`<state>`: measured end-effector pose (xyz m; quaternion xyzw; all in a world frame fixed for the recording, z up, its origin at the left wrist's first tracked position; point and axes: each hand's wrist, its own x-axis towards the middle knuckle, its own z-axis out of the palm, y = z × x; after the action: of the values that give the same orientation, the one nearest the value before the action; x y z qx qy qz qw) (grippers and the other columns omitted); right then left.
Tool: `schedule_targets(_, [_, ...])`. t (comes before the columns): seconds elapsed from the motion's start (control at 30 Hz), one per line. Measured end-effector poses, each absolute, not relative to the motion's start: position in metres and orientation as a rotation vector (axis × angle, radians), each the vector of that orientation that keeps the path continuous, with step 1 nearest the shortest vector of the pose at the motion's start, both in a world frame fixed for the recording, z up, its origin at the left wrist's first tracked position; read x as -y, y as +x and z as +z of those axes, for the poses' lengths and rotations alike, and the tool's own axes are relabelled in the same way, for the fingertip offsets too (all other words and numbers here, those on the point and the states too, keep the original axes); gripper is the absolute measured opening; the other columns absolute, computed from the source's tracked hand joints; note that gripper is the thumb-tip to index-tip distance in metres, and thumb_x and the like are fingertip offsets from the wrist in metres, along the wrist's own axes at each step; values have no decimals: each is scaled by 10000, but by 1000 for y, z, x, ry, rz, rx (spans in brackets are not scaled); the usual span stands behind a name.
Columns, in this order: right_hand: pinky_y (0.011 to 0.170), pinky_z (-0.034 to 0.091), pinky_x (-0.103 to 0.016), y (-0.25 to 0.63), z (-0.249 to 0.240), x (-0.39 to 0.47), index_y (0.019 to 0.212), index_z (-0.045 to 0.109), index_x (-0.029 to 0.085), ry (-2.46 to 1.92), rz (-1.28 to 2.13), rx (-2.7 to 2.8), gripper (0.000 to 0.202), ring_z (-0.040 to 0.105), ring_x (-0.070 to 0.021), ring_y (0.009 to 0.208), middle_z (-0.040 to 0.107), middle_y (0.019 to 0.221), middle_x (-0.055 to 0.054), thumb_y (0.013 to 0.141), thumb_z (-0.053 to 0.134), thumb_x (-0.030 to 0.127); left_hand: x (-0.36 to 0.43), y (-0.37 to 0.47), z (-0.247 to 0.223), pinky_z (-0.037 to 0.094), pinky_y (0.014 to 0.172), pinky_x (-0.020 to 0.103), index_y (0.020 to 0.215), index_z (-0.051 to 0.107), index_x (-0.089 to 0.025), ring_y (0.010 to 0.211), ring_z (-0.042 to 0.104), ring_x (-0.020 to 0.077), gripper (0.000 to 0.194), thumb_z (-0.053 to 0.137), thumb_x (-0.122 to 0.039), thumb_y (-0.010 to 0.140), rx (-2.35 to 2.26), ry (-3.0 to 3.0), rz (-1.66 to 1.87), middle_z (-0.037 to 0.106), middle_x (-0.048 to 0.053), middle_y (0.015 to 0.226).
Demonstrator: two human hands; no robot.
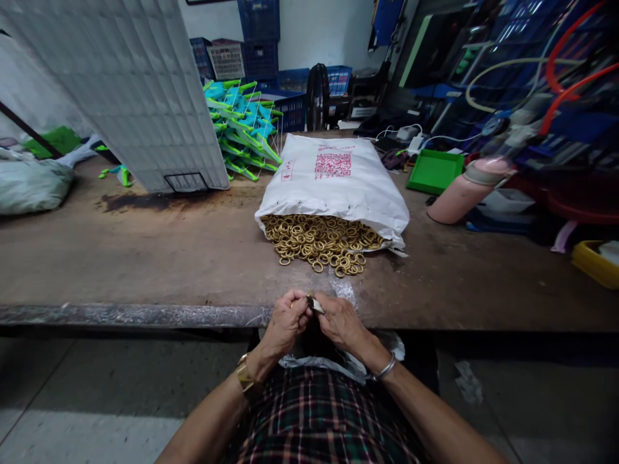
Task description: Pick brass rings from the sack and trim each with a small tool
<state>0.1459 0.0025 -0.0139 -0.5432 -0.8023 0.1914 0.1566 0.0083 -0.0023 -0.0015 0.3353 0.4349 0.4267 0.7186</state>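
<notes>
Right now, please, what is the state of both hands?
Left hand: closed, pinching a small dark piece, too small to identify.
Right hand: closed, seemingly on a whitish bit beside that piece; what it is cannot be told.

At the centre of the frame, the rings (309, 241) look like brass-toned metal, smooth with a dull shine; the sack (377, 187) around them seems to be white woven plastic, creased and mostly matt. The table (145, 245) looks like brown wood, scuffed and stained, its front edge rough. At upper left, the ribbed grey panel (145, 84) looks like matt plastic. At right, the green tray (435, 171) is smooth plastic and the pink bottle (454, 201) has a smooth, soft sheen. At lower centre, the checked garment (319, 412) is matt cloth; the silvery bracelet (385, 367) is glossy metal.
</notes>
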Motion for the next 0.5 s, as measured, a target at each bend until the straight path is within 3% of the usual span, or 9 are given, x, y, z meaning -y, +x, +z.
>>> schedule_targets(0.5, [527,246,-260,149,-6,-27,926,538,141,-1974,381,2315,233,552,-157,612,636,731,-88,782,356,121,14,1,12,196,365,156,727,468,-164,380,309,21,281,571,-425,737,-871,823,892,468,-59,524])
